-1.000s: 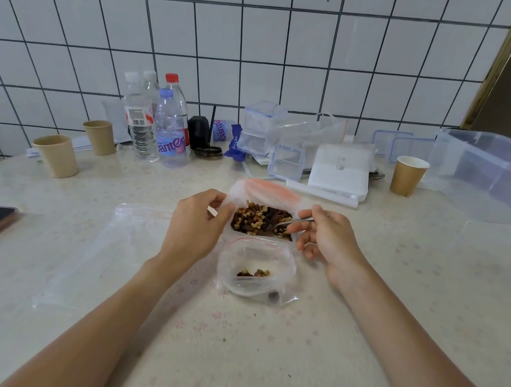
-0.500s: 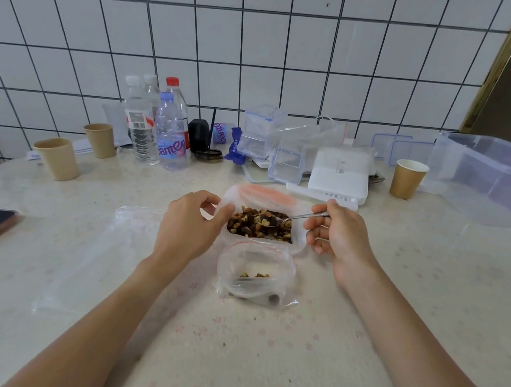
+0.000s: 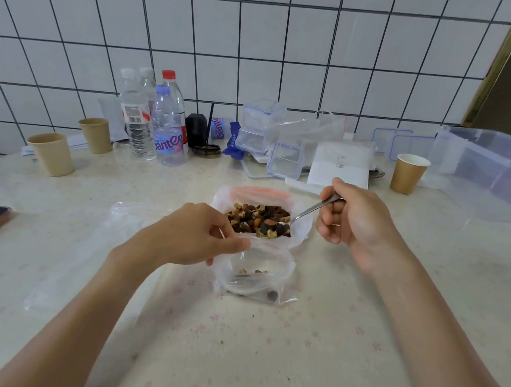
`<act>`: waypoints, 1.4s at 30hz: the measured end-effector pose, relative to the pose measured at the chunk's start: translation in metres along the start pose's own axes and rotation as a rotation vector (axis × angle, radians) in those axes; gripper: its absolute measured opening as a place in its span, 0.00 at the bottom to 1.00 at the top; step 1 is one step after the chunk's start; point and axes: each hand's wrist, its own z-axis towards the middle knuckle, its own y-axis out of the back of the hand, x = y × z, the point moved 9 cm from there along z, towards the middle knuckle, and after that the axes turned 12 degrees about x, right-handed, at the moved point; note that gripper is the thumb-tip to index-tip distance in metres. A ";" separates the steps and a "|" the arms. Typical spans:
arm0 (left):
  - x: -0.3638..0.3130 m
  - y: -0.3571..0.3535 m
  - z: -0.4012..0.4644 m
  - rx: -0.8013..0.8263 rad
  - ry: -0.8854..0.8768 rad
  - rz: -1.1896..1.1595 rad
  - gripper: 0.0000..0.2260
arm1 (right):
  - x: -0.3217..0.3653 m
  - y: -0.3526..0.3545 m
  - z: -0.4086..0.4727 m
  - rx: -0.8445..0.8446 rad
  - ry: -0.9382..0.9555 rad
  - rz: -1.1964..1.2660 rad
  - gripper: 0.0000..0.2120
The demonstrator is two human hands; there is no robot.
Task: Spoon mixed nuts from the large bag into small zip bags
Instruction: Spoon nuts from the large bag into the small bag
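While my left hand (image 3: pixel 193 237) now pinches the rim of the small bag (image 3: pixel 254 271), holding its mouth open just below my fingertips, a few nuts lie inside. Beyond, my right hand (image 3: pixel 354 221) grips the spoon (image 3: pixel 305 212), newly raised; its loaded bowl sits at the big bag (image 3: pixel 261 219), ready to tip nearer.

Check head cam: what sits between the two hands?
Between left hand and right hand: the large bag of nuts, with the spoon dipping in.
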 end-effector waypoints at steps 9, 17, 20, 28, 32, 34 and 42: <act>-0.012 0.001 0.001 0.046 -0.198 -0.169 0.03 | 0.036 -0.041 -0.019 0.167 0.374 -0.571 0.23; -0.006 0.000 0.003 0.070 -0.197 -0.216 0.05 | 0.042 -0.036 -0.020 0.135 0.441 -0.258 0.22; -0.003 0.001 0.003 0.052 -0.165 -0.223 0.13 | 0.030 -0.015 -0.010 -0.017 0.350 -0.101 0.23; 0.035 0.040 0.003 -0.582 0.081 -0.097 0.18 | -0.004 0.012 -0.001 -0.241 0.121 -0.097 0.20; 0.049 0.027 0.014 -0.627 0.123 -0.061 0.24 | 0.002 0.009 -0.002 -0.288 0.181 -0.374 0.22; 0.054 0.017 0.025 -0.569 0.106 -0.101 0.26 | -0.002 0.004 0.000 -0.267 0.153 -0.471 0.21; 0.043 0.017 0.027 -0.598 -0.047 -0.086 0.10 | -0.028 -0.009 0.009 -0.111 0.020 -0.291 0.17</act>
